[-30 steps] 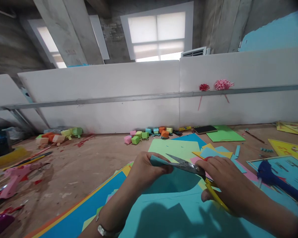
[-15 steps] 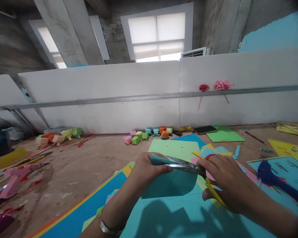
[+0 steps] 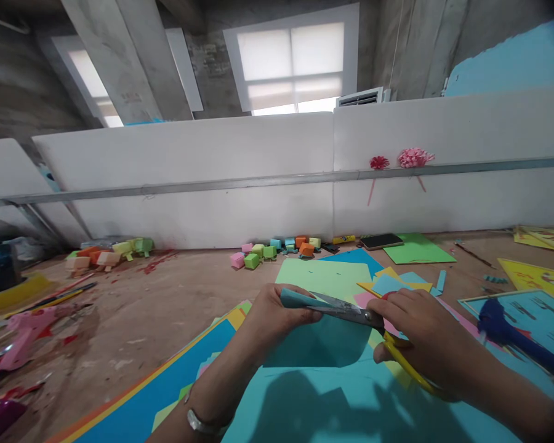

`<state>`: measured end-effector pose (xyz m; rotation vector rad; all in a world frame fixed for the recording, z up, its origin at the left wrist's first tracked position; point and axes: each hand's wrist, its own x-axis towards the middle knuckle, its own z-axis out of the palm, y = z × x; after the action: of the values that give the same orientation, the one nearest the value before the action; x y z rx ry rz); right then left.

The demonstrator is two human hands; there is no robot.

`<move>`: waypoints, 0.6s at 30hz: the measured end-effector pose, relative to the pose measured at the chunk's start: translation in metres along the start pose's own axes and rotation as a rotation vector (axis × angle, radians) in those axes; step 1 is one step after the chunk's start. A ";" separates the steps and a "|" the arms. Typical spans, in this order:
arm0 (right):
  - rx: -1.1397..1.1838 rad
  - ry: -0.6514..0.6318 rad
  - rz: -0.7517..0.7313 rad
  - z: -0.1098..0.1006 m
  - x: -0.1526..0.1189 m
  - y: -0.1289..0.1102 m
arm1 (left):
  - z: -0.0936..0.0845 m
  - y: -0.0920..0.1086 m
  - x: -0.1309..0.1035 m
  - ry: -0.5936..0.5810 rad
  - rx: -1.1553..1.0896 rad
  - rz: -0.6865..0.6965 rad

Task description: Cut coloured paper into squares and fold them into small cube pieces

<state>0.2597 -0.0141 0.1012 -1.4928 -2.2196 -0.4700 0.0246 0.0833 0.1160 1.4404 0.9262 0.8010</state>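
Observation:
My left hand [image 3: 281,317] pinches a small folded piece of light-blue paper [image 3: 292,298] between thumb and fingers. My right hand [image 3: 418,326] is closed round the yellow-handled scissors [image 3: 409,363], whose blades point left and lie across the blue paper close to my left fingertips. Part of the paper is hidden by the blades and fingers. Beneath both hands spreads a large light-blue sheet [image 3: 277,400], dark with their shadows. A pale green sheet [image 3: 325,271] lies just beyond them, and colored paper scraps [image 3: 409,280] are heaped behind my right hand.
Small folded paper cubes [image 3: 270,251] stand along the back wall, with more cubes [image 3: 108,255] at the left. A pink glue gun [image 3: 25,332] lies on the left. On the right are a dark blue tool [image 3: 512,335] and a black phone-like slab [image 3: 382,242].
The scissor blades have drawn closer together on the blue paper, and the yellow handle has swung slightly down and right. My left hand is almost still.

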 end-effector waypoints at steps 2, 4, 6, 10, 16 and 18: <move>-0.006 0.011 -0.006 0.000 0.000 0.000 | 0.000 -0.001 0.000 -0.028 -0.013 0.004; -0.015 0.019 -0.014 -0.001 0.001 0.000 | 0.000 0.001 -0.002 -0.062 -0.026 -0.004; -0.017 0.038 -0.019 -0.001 0.001 -0.001 | 0.001 0.004 -0.004 -0.076 -0.034 -0.016; -0.025 0.054 -0.027 -0.001 0.000 -0.002 | 0.001 0.006 -0.005 -0.072 -0.046 -0.015; -0.002 0.043 -0.037 0.000 -0.002 -0.001 | 0.000 0.001 -0.002 -0.070 -0.038 -0.010; 0.002 0.048 -0.049 -0.001 -0.002 -0.001 | -0.001 0.000 -0.001 -0.061 -0.018 -0.016</move>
<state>0.2598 -0.0165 0.1008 -1.4143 -2.2233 -0.5138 0.0235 0.0827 0.1162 1.4319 0.8810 0.7477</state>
